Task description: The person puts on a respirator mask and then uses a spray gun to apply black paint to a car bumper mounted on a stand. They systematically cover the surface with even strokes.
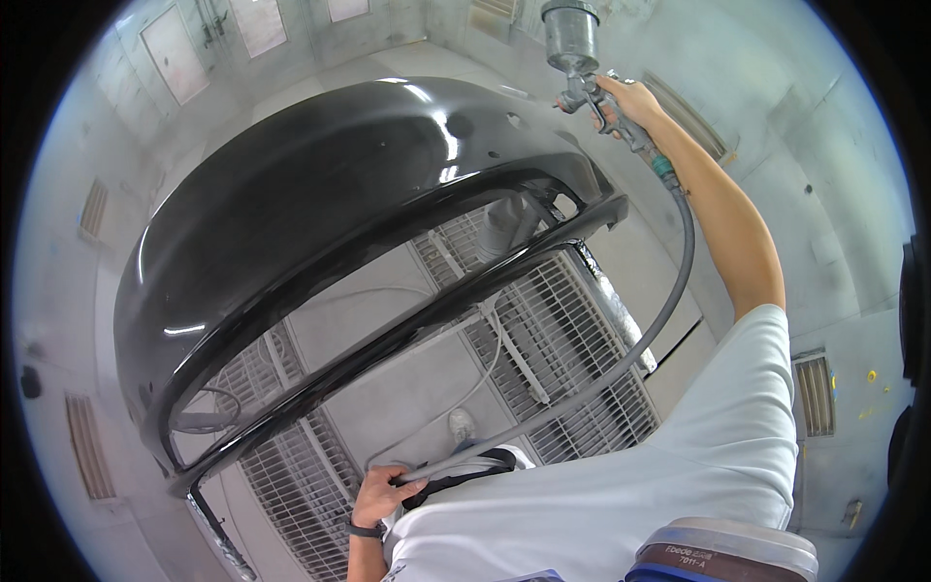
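Note:
My right hand point(632, 100) is raised at the upper right and wrapped round the handle of a spray gun point(572, 41), which has a grey metal cup on top. The gun is beside the right end of a glossy black car bumper point(291, 184), apart from it. From the gun's handle a grey air hose point(679, 272) curves down across my front to the waist. There my left hand point(380, 498), with a dark band on its wrist, is closed round the hose. I cannot see any spray leaving the nozzle.
The bumper rests on a stand with foil-wrapped arms point(606, 291). Below are floor grates point(572, 339), a thin looping line point(495, 359) and my shoe point(462, 424). Pale booth walls point(805, 194) with vents surround me. A respirator filter point(727, 548) shows at the lower edge.

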`<state>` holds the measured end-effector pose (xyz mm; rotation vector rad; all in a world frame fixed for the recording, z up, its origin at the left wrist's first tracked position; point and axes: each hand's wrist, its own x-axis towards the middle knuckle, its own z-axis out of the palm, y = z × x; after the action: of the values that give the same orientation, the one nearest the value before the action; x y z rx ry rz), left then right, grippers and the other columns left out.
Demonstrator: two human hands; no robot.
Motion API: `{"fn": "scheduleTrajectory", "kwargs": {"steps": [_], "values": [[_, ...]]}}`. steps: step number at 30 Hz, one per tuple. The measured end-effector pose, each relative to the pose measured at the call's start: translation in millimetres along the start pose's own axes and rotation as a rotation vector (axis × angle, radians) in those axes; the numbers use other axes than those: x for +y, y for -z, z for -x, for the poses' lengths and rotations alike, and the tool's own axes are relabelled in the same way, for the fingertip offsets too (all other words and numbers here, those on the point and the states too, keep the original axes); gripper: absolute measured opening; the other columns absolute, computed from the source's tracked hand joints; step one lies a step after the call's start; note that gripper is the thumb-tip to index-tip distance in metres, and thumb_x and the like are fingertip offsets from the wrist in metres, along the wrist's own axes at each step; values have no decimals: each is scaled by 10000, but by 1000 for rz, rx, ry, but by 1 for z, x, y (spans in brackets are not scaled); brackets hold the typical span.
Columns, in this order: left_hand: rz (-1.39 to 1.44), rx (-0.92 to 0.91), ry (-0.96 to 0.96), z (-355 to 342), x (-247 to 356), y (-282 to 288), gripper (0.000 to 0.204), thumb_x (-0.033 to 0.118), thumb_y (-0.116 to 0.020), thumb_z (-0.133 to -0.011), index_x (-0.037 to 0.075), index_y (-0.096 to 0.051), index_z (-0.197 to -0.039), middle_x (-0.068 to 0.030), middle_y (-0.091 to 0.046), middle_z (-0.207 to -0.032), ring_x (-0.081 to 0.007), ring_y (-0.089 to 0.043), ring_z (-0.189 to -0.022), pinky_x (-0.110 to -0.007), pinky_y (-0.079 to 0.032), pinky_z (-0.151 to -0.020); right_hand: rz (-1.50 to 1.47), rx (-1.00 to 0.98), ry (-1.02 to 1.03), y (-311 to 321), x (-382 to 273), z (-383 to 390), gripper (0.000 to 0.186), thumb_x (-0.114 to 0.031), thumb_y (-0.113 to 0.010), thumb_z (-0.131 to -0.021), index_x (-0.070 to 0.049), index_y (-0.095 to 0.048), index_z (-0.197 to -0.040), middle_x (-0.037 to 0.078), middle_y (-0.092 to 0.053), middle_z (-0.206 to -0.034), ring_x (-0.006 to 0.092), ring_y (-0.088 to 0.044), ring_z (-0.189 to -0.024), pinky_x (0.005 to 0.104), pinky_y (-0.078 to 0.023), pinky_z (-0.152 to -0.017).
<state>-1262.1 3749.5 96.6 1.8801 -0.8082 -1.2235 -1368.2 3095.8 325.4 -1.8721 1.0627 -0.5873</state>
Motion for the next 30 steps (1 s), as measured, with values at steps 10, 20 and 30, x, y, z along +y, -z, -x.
{"fn": "scheduleTrajectory", "kwargs": {"steps": [10, 20, 30], "values": [[-4, 105, 77, 26, -60, 17, 418, 373, -870, -805, -29, -757, -821, -95, -595, -596, -135, -519, -576, -330, -412, -547, 370, 247, 36, -56, -40, 21, 570, -449, -612, -935, 61, -655, -684, 127, -623, -596, 249, -619, -437, 377, -520, -420], [213, 170, -43, 87, -160, 57, 382, 324, -898, -805, -17, -733, -754, 23, -471, -549, -71, -384, -556, -296, -323, -494, 218, 28, 152, -182, -167, 127, 489, -411, -580, -977, 39, -662, -803, 98, -628, -647, 213, -709, -564, 332, -536, -407], [413, 205, -63, 163, -259, 102, 273, 186, -885, -783, 1, -706, -692, 59, -487, -557, -36, -387, -545, -277, -294, -483, 298, -168, 332, -350, -316, 256, 488, -377, -566, -980, 79, -668, -841, 156, -690, -677, 220, -699, -545, 334, -546, -414]]}}
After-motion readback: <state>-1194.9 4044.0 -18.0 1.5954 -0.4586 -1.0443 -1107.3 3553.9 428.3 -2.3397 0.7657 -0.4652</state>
